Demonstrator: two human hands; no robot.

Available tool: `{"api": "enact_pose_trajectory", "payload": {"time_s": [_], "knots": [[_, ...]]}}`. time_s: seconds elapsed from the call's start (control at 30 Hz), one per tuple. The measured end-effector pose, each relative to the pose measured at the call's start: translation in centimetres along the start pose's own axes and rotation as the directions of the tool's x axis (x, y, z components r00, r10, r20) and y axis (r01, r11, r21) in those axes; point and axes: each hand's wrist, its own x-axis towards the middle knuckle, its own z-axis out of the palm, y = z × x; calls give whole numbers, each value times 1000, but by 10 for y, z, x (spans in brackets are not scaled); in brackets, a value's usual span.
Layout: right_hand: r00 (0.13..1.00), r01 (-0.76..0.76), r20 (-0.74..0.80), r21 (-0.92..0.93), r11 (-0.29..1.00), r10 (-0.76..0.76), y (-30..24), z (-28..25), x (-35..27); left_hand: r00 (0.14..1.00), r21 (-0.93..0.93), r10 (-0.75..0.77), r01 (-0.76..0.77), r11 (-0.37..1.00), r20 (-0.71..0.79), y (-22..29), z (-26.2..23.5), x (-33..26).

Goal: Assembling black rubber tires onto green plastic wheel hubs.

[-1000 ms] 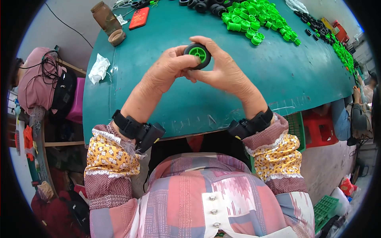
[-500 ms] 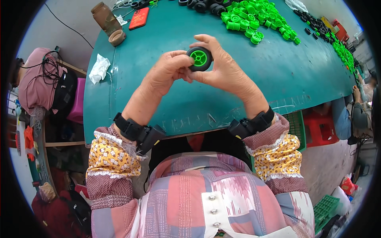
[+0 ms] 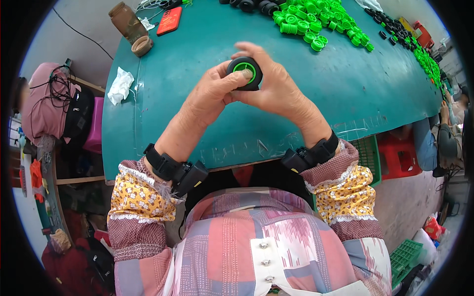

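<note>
Left fingers (image 3: pixel 223 67) grip the wheel (image 3: pixel 244 66) (thumb (image 3: pixel 237 79) over its green hub (image 3: pixel 240 68)), between loosely parted right fingers (image 3: pixel 262 55).

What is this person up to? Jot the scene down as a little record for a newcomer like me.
Left hand: grips the wheel from its left, thumb over the face
Right hand: curves around the wheel's right side
Wheel: black outside, green inside, above the table
Table: green-blue
Beyond the hands: piled green hubs, black tyres to their left
Left side of table: brown jar, white crumpled tissue
</note>
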Motion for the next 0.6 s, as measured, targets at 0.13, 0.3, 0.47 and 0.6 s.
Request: {"api": "enact_pose_trajectory", "payload": {"time_s": [0.13,0.3,0.47,0.6], "knots": [[994,106,-20,-72,992,-108,-4,2,1,998,5,66,-66,998,-13,-2,4,1],[972,223,-53,-83,971,-227,-7,2,2,994,10,69,-70,997,86,0,-1,1],[965,255,-43,-85,963,-259,-12,-2,2,993,33,92,-94,995,74,1,6,-2],[918,367,-68,-223,903,-390,-18,-5,5,989,87,110,-119,989,103,10,11,-3]]}}
